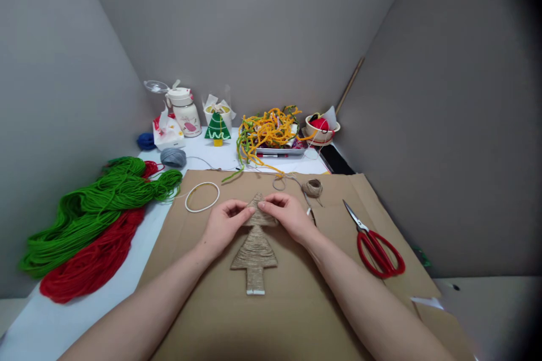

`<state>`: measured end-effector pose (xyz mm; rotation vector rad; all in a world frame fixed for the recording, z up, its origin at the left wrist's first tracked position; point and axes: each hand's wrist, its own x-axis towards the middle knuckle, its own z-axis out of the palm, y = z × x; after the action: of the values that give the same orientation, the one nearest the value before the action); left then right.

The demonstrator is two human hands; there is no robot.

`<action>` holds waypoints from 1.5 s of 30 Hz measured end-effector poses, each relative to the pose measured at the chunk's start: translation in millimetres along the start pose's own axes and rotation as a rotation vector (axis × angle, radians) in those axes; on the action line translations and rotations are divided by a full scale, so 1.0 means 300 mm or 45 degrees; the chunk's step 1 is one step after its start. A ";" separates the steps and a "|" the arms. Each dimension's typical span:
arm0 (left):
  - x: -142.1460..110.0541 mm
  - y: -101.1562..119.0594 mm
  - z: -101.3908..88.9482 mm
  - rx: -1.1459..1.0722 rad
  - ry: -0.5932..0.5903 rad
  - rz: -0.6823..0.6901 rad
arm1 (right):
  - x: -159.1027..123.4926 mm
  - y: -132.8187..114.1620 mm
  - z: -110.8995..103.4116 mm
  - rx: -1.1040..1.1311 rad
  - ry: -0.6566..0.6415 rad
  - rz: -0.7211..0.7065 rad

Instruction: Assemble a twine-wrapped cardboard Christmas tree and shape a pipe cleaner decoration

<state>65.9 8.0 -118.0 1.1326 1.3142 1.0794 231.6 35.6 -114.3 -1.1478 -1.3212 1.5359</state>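
Spreading beneath the work, a white counter carries a sheet of brown cardboard, whose middle serves as the hub of the dial. A long skein of green yarn stretches out towards 10 o'clock, with a skein of red yarn against it nearer 9. At 12, a heap of orange and green yarn spills over a metal tray. The left hand and right hand are close together, each pinching, thumb on top, the upper tier of a twine-wrapped tree. That tree is at the hub, tip towards 12, trunk towards 6, with a white strip at the trunk's end. Red-handled scissors lie at 3, blades pointing to 11. A white bottle stands at 11, beyond the cardboard. A pale hoop lies flat at 10, and a small ball of twine sits between 1 and 2.
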 end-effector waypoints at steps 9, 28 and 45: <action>0.003 0.005 0.005 -0.264 -0.013 0.028 | -0.011 0.001 0.020 -0.046 0.014 -0.013; 0.026 0.003 -0.025 -0.643 0.057 -0.170 | -0.022 -0.018 0.010 -0.219 -0.176 -0.012; 0.019 0.000 -0.031 -0.487 -0.010 -0.179 | -0.005 0.002 0.003 -0.225 0.033 -0.073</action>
<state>56.6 13.8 -118.3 0.7488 1.1032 1.1594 231.1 33.8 -114.7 -1.2235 -1.4825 1.3804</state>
